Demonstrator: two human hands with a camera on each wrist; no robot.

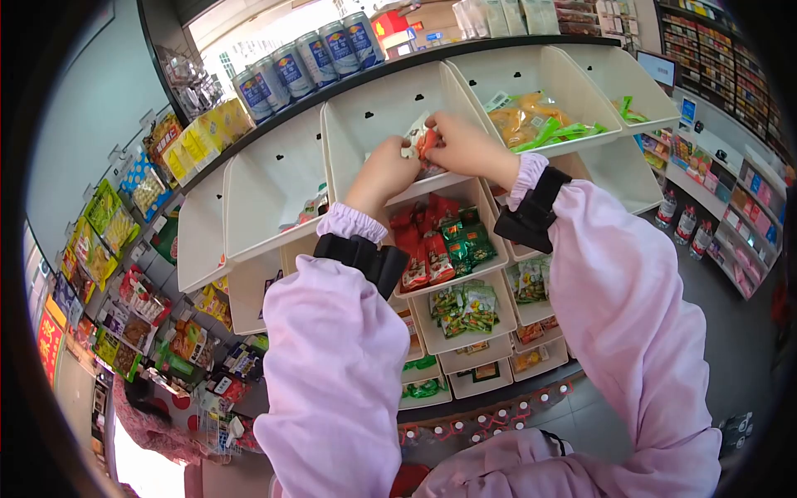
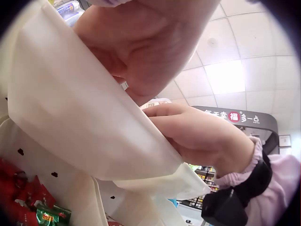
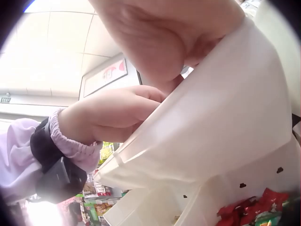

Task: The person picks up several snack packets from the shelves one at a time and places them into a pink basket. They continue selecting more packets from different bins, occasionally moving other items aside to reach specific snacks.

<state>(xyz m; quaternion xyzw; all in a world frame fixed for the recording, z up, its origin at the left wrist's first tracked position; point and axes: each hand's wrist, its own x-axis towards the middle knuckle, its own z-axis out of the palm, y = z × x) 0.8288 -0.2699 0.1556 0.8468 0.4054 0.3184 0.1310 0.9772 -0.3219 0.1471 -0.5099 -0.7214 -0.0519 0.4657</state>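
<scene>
In the head view, both hands are over the front of a white bin [image 1: 386, 120] in the top row. My right hand [image 1: 473, 149] pinches a small red-and-white packet [image 1: 428, 143] with curled fingers. The left hand [image 1: 387, 172] is right beside it, its fingertips curled at the packet's other side. Low in that bin, more packaging partly shows beneath the hands. In both wrist views the bin's white front wall [image 2: 80, 103] hides most of the fingertips and the packet.
Bins of red packets [image 1: 423, 249] and green packets [image 1: 469, 236] sit below. To the right, another bin holds orange-and-green bags [image 1: 531, 120]. Blue-and-silver cans [image 1: 315, 54] line the ledge behind. Bagged snacks [image 1: 112, 216] hang at left; a shop counter [image 1: 706, 183] stands at right.
</scene>
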